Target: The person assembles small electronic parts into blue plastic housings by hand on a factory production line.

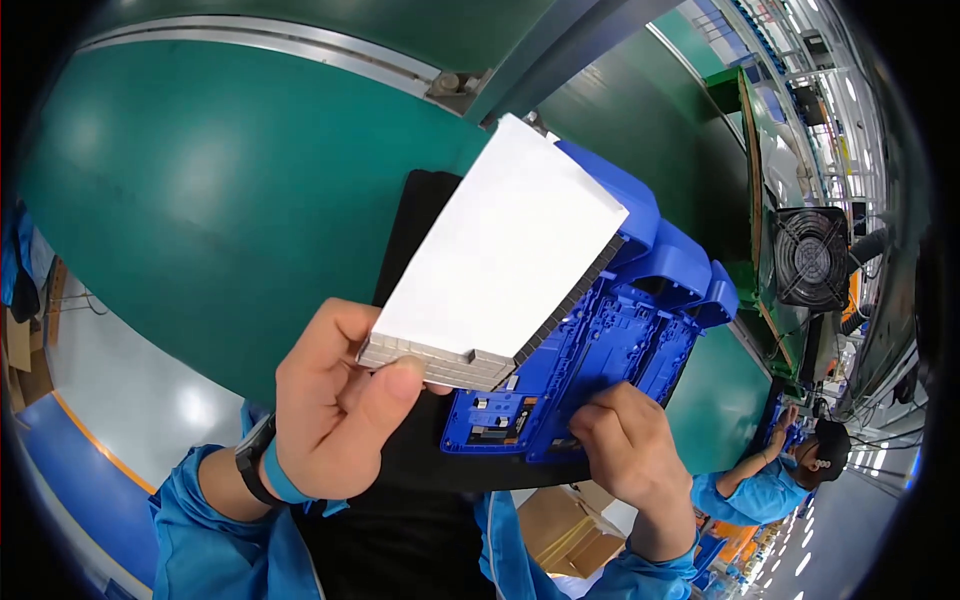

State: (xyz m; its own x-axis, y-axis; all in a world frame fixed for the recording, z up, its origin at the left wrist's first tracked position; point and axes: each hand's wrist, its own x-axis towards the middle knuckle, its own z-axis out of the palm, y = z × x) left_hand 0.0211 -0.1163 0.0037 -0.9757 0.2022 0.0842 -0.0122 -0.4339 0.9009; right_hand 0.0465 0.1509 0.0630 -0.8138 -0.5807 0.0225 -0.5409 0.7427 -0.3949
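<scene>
My left hand (340, 415) grips the near end of a flat block made of rows of small grey rectangular pieces (440, 366), thumb on its near edge. A white sheet (510, 235) covers most of its top, and the block is tilted. Blue plastic housings (615, 345) with moulded ribs lie side by side behind and to the right, partly hidden by the block. Over the near end of the middle housing is my right hand (630, 445), its fingers pinched together. Whatever they hold, if anything, is hidden.
The housings rest on a black mat (415, 220) on a green worktop (220, 200). A grey metal post (560, 55) rises at the back. An open cardboard box (565, 530) stands below the near edge. At right are a black fan (811, 258) and a co-worker in blue (760, 490).
</scene>
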